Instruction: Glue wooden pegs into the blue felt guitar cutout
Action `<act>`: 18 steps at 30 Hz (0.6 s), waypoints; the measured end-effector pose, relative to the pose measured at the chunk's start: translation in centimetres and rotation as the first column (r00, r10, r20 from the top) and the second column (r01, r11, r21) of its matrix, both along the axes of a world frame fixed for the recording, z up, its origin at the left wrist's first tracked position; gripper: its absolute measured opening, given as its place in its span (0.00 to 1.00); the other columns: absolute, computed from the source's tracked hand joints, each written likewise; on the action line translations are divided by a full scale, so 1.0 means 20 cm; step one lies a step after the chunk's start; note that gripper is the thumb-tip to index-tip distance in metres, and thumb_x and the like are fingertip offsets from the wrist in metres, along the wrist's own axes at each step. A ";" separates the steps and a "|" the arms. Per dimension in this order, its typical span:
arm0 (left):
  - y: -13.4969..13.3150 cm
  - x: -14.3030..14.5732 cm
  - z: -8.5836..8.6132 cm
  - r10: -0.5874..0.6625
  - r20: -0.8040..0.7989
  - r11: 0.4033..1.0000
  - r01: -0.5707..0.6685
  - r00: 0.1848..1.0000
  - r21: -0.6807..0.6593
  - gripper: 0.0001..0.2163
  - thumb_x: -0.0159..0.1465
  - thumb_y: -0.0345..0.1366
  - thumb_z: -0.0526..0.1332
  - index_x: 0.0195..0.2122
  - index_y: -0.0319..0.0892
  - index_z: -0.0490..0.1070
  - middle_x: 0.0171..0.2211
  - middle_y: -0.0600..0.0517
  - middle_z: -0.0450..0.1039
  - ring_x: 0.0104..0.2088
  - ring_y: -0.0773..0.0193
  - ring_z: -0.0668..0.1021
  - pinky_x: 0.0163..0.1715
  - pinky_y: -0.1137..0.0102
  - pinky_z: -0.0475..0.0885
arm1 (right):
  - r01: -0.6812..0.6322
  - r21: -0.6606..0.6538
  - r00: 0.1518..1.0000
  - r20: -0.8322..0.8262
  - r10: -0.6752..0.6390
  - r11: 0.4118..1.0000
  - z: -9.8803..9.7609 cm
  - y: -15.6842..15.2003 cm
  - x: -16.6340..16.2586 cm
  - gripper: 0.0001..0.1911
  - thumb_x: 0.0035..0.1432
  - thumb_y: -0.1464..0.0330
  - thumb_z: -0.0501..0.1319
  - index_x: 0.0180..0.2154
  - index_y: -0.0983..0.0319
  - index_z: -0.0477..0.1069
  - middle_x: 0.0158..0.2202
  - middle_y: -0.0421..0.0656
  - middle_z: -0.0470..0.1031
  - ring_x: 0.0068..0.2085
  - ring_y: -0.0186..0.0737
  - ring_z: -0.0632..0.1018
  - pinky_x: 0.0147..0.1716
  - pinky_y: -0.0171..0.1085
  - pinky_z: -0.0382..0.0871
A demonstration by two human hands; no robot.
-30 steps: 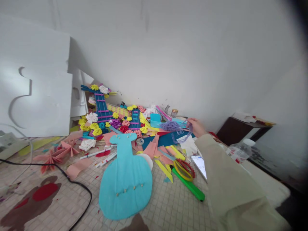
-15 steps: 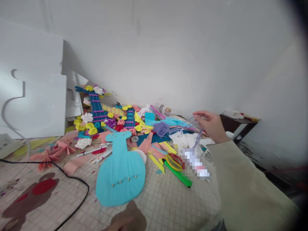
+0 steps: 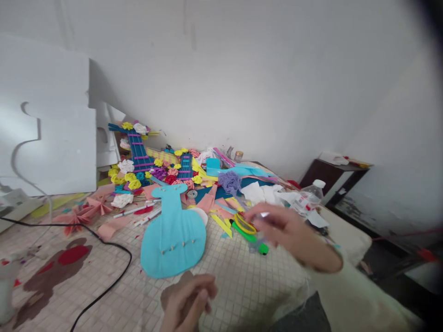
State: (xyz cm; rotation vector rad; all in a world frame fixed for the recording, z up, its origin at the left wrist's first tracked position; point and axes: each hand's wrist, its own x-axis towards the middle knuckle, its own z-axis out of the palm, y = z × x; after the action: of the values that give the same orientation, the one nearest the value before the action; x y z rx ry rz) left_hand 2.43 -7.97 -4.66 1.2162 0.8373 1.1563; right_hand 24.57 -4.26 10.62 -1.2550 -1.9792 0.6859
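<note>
My right hand (image 3: 289, 235) hovers low over the tiled floor, smeared by motion, its fingers drawn together around something I cannot make out; a small pale glint shows at the fingertips. It is just right of a green marker (image 3: 246, 232) and a yellow ring (image 3: 244, 222). My left hand (image 3: 188, 299) sits at the bottom edge with its fingers curled in a pinch; what it holds is hidden. A turquoise guitar-shaped cutout (image 3: 173, 235) lies just beyond it. A bundle of purple yarn (image 3: 229, 181) rests in the scrap pile behind.
Paper flowers and blue ladder-like strips (image 3: 138, 152) pile up against the wall. White foam boards (image 3: 48, 147) lean at the left. A black cable (image 3: 114, 272) crosses the floor. A water bottle (image 3: 309, 196) and a dark low table (image 3: 328, 175) stand at the right.
My right hand came back from the yarn pile toward me and lower, over the marker. My left hand rose into view at the bottom edge. The view shifted a little.
</note>
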 end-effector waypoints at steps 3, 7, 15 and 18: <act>0.04 0.14 0.05 -0.096 0.366 0.961 0.182 0.926 -0.209 0.19 0.52 0.47 0.62 0.44 0.46 0.71 0.41 0.46 0.73 0.41 0.57 0.73 0.38 0.66 0.70 | -0.230 -0.093 0.957 0.157 0.243 0.969 -0.16 -0.13 -0.14 0.13 0.55 0.68 0.54 0.43 0.59 0.69 0.40 0.44 0.72 0.37 0.36 0.73 0.37 0.34 0.68; 0.09 0.21 0.09 -0.170 0.470 0.867 0.358 0.866 -0.346 0.18 0.51 0.43 0.64 0.42 0.42 0.70 0.34 0.48 0.71 0.31 0.63 0.73 0.25 0.73 0.67 | -0.371 -0.352 0.852 0.238 0.466 0.859 -0.24 -0.24 -0.18 0.28 0.52 0.61 0.57 0.55 0.60 0.59 0.49 0.47 0.69 0.47 0.43 0.71 0.48 0.38 0.64; 0.10 0.12 0.08 0.034 0.478 0.860 0.218 0.878 -0.461 0.11 0.51 0.41 0.64 0.25 0.39 0.66 0.25 0.53 0.68 0.29 0.66 0.72 0.34 0.69 0.67 | -0.419 -0.508 0.795 0.195 0.574 0.753 -0.20 -0.14 0.07 0.21 0.58 0.62 0.52 0.51 0.61 0.66 0.34 0.45 0.75 0.35 0.35 0.75 0.37 0.32 0.66; 0.10 0.07 0.09 0.055 0.475 0.878 0.184 0.878 -0.442 0.11 0.52 0.42 0.62 0.24 0.40 0.64 0.24 0.54 0.68 0.31 0.65 0.73 0.37 0.69 0.66 | -0.445 -0.618 0.758 0.125 0.640 0.648 -0.19 -0.09 0.12 0.22 0.60 0.62 0.50 0.54 0.61 0.63 0.29 0.44 0.76 0.30 0.33 0.75 0.34 0.31 0.66</act>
State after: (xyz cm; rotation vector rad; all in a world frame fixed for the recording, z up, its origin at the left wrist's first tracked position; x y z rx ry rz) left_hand 3.91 -5.90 -2.78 0.5098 0.6391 1.0461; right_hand 27.01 -6.05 6.90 -1.1059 -2.6086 1.5443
